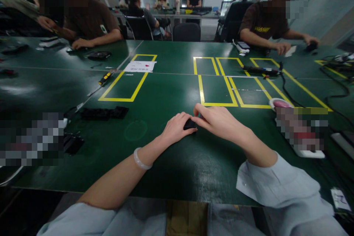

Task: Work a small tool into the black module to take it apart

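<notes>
A small black block-like object [190, 124] sits at the middle of the green table, partly covered by fingers. My left hand [176, 127] is closed around its left side, thumb along the near edge and fingers over the far edge. My right hand [217, 120] comes in from the right with thumb and fingers pinched together at the object's right end. Whatever is between those right fingertips is hidden. Left of my left hand, a black strip-shaped item [104, 113] lies on the table.
Yellow tape rectangles [218, 104] mark the green tabletop [166, 169]. A yellow-black screwdriver-like tool [105, 77] and a paper label [140, 66] lie ahead on the left. A black cylindrical tool [261, 70] with a cable lies right. Two people in brown shirts work across the table.
</notes>
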The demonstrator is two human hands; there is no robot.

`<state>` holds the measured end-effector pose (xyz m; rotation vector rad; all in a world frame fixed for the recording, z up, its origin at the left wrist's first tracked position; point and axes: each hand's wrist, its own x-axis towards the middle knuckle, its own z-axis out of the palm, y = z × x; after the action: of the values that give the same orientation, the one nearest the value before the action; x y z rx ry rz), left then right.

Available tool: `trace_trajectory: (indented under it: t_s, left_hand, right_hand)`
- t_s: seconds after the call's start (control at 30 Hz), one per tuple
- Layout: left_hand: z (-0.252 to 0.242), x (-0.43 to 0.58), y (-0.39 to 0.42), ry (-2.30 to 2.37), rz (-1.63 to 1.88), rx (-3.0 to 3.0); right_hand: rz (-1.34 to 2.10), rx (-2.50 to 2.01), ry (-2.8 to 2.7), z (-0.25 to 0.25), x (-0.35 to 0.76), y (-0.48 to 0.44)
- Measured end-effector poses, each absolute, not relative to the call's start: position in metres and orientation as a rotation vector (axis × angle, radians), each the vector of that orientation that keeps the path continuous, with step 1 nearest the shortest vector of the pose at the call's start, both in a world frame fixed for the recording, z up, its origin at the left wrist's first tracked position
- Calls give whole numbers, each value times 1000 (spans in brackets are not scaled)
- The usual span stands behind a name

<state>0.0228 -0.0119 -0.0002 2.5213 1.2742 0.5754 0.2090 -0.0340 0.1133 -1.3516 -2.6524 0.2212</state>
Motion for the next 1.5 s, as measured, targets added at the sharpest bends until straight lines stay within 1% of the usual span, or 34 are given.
trace_trajectory:
  t_s: [0.17, 0.5, 0.8, 1.2, 1.5]
  left_hand:
    - [0, 23, -12, 1283, 572, 2534]
    - [1, 23, -12, 1289, 583, 2514]
    - [-1, 23, -12, 1283, 589, 2530]
    - [3, 23, -13, 1279, 563, 2520]
    - [1, 23, -13, 1292, 571, 2529]
  right_hand:
    - [176, -1368, -2673, 111, 211, -32]
    - [229, -1335, -2649, 114, 210, -34]
    - [154, -1382, -2680, 110, 210, -32]
    - [219, -1329, -2627, 113, 213, -33]
    - [143, -1373, -2659, 107, 212, -29]
